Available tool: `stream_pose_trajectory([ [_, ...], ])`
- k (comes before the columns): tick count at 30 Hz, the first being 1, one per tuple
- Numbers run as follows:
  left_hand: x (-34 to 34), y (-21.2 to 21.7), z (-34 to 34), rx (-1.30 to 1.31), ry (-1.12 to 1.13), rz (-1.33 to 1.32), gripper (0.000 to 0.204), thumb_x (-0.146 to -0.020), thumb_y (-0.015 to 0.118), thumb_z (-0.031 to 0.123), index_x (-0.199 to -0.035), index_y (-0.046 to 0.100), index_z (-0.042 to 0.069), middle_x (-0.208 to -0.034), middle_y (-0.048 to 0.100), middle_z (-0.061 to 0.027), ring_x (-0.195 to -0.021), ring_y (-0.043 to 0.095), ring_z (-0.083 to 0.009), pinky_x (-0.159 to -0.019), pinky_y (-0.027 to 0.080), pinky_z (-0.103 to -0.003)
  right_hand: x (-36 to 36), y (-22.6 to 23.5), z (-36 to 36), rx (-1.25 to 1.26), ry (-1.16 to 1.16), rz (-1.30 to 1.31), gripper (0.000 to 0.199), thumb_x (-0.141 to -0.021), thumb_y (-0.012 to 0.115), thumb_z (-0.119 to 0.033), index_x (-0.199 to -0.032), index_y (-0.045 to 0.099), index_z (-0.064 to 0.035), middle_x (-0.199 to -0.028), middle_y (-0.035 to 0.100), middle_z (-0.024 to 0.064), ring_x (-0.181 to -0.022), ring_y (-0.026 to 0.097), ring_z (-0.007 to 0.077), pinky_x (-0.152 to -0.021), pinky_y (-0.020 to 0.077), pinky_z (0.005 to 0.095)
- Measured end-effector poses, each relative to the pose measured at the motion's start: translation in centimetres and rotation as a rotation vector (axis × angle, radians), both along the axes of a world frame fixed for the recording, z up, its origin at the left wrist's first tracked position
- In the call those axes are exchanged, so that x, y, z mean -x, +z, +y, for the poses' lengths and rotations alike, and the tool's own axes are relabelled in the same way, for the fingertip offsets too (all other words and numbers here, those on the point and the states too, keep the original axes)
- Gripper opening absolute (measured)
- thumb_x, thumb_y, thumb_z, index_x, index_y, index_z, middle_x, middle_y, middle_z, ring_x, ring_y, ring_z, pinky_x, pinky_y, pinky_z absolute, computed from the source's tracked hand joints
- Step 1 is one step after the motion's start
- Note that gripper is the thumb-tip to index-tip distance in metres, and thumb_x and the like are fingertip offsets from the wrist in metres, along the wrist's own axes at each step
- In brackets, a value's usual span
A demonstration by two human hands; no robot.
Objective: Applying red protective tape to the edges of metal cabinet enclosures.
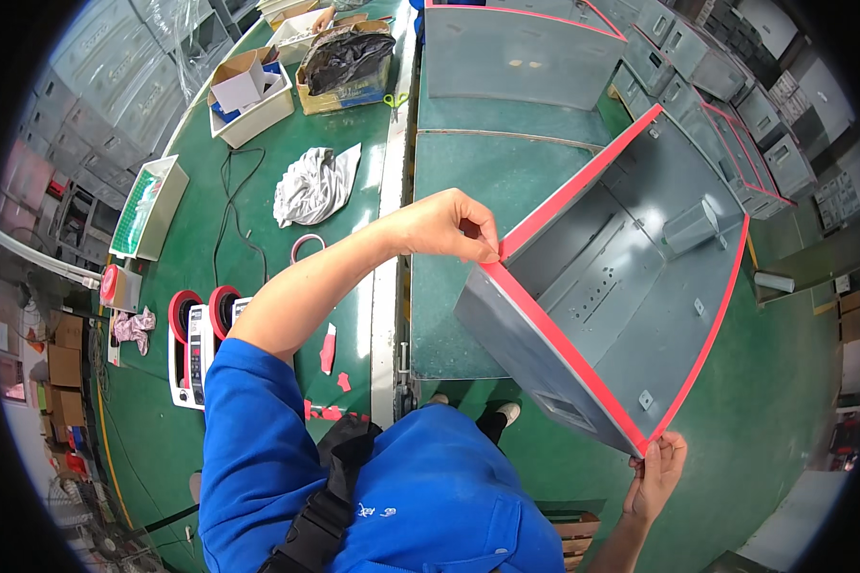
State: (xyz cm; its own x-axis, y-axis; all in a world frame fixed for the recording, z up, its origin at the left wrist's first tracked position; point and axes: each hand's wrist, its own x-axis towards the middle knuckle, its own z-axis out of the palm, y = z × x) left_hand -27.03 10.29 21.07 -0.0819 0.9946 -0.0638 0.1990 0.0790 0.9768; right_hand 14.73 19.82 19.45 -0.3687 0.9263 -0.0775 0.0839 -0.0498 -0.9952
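Note:
A large grey metal cabinet shell lies with its open side up, tilted, and juts past the bench edge. Red tape runs along its rim. At the rim's left corner my left hand is closed, thumb and fingertips pinching the tape. Down at the near right corner, my right hand has its fingers pressed together on the tape. Inside the shell are a round grey duct, slots and small brackets. Left of me, a white tape dispenser carries red rolls.
On the green bench lie a grey cloth, a black cable and red tape scraps. White bins and a bag-lined box stand farther back. Another red-edged cabinet sits ahead on the conveyor.

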Motion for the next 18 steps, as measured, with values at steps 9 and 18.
stream_pose_trajectory([
  [9, -0.26, 0.20, -0.18, -0.028, 0.011, 0.049, 0.005, -0.073, 0.066, 0.007, -0.075, 0.063, 0.003, -0.073, 0.060, -0.0004, -0.072, 0.056, -0.0071, -0.068, 0.044, -0.021, -0.18, -0.29, 0.10, 0.007, -0.012, 0.020, 0.021, -0.085, 0.050, -0.008, -0.104, 0.041, -0.0058, -0.086, 0.050, 0.0026, -0.065, 0.045, 0.0059, -0.056, 0.0372, 0.0192],
  [18, -0.75, 0.39, -0.55, -0.059, 0.048, 0.200, 0.005, -0.073, 0.066, 0.008, -0.076, 0.064, 0.005, -0.074, 0.059, 0.0022, -0.071, 0.053, -0.0047, -0.059, 0.043, -0.019, -0.26, -0.35, 0.13, 0.008, -0.018, 0.002, 0.018, -0.086, 0.048, -0.007, -0.103, 0.042, -0.0062, -0.084, 0.048, 0.0012, -0.064, 0.044, 0.0057, -0.057, 0.0373, 0.0196],
])
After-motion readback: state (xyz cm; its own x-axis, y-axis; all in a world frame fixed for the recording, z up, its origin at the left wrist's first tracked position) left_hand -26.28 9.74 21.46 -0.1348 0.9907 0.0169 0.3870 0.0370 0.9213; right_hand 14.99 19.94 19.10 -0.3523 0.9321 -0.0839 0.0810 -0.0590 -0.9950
